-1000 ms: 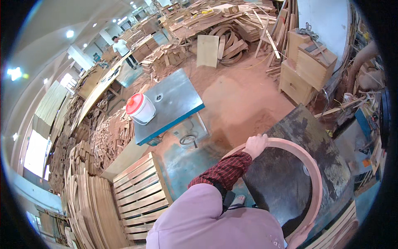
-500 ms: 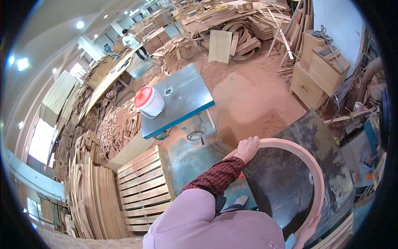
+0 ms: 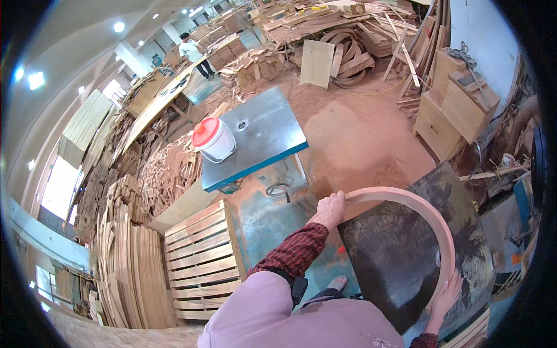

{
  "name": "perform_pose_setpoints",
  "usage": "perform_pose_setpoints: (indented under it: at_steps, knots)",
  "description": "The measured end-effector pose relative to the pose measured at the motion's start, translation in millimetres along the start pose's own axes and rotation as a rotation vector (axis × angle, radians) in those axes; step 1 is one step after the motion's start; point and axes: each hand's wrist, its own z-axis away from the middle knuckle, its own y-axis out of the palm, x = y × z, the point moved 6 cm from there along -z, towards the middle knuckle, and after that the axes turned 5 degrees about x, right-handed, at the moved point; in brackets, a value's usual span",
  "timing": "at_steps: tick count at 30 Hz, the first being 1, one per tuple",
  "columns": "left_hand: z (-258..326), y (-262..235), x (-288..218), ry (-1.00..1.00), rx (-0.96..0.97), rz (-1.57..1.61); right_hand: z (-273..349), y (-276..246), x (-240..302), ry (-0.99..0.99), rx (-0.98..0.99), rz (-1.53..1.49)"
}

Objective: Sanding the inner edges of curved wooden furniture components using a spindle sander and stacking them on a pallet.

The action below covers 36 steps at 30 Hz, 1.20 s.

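A curved wooden strip [image 3: 439,224], bent like a wide arch, lies across a dark metal table [image 3: 400,264] at my right. My left hand [image 3: 330,209] is closed around the strip's far left end, beyond the table's left edge. Lower down on the arch's right side, my right hand [image 3: 445,294] presses against the outer face with fingers stretched along the wood. Both sleeves are checked in dark red at the wrists. A round pale fitting in the tabletop shows partly beside the strip's inner edge.
A steel-topped machine table [image 3: 264,127] with a handwheel [image 3: 278,190] stands ahead, bearing a white bucket [image 3: 219,142] with a red lid. Left are a slatted wooden pallet [image 3: 203,264] and stacked boards [image 3: 136,272]. A person [image 3: 191,52] stands far off. Sawdust covers the floor.
My left hand and the strip's end have shifted left. My right hand has moved up along the strip's right side and now shows more fully. The view has turned slightly.
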Motion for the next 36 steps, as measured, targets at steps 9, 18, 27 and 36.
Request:
perform_pose_setpoints:
  at_steps: [9,18,27,36]
  knots:
    - [-24,-19,47,-0.181,-0.08,0.092,-114,-16,88,-0.141,0.009,0.091]
    - [-71,-6,40,-0.176,-0.189,0.157,-228,-31,116,-0.221,0.003,-0.012]
    - [8,-53,82,-0.302,-0.395,0.154,-241,-32,152,-0.448,0.152,-0.699]
    - [148,-124,118,-0.219,-0.834,0.195,-178,-93,283,-0.641,0.632,-1.063]
